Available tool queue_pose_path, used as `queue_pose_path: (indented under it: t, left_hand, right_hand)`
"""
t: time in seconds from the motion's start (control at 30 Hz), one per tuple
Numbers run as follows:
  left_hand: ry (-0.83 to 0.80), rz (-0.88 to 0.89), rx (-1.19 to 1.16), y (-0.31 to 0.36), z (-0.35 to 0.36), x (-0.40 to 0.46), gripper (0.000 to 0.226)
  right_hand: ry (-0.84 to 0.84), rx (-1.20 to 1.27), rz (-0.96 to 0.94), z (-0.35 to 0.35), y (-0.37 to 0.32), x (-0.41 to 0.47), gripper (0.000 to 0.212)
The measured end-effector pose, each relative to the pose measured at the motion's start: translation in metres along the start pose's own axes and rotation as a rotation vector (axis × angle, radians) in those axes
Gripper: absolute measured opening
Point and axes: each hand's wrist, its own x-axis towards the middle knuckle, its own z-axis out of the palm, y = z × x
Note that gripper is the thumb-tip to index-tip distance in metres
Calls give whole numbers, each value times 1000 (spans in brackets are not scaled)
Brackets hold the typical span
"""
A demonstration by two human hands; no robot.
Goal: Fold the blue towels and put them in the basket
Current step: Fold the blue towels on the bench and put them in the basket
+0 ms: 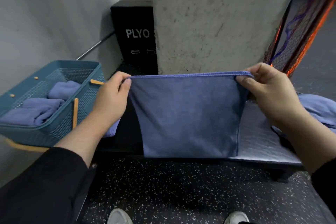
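A blue towel (187, 114) hangs in the air in front of me, stretched flat by its top edge. My left hand (112, 98) pinches its upper left corner and my right hand (269, 89) pinches its upper right corner. The towel's lower edge hangs down over the front of a low bench (258, 143). A teal plastic basket (54, 132) stands at the left and holds two folded blue towels (38, 111). More blue towel cloth (320, 109) lies crumpled on the bench at the far right, partly behind my right arm.
A concrete pillar (218, 20) rises just behind the bench. A black box marked PLYO (136, 32) stands beside it. Orange and dark netting (298, 29) hangs at the right. Another bit of light blue cloth (112, 127) shows under my left forearm. Speckled dark floor and my shoes lie below.
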Motion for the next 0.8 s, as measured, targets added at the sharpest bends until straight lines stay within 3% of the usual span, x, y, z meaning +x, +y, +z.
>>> queue_pose_path:
  t: [0.3,0.43,0.53,0.67,0.8]
  left_hand:
    - [57,-173,-493,21,-9,-3,22]
    - [11,-220,-654,34,-11,-1,31]
    - [-73,-259,-756,40,-9,2,25]
    - [-128,-267,-705,26,3,15,24]
    - [-38,-174,-358,-11,35,35,22]
  right_hand:
    - [35,69,2,-2,-28,-12,23]
    - [28,190,34,-4,-31,-11,24]
    - [44,237,73,-7,-30,-6,20]
    - [50,235,140,-7,-15,6,12]
    - [83,104,191,5,25,29,14]
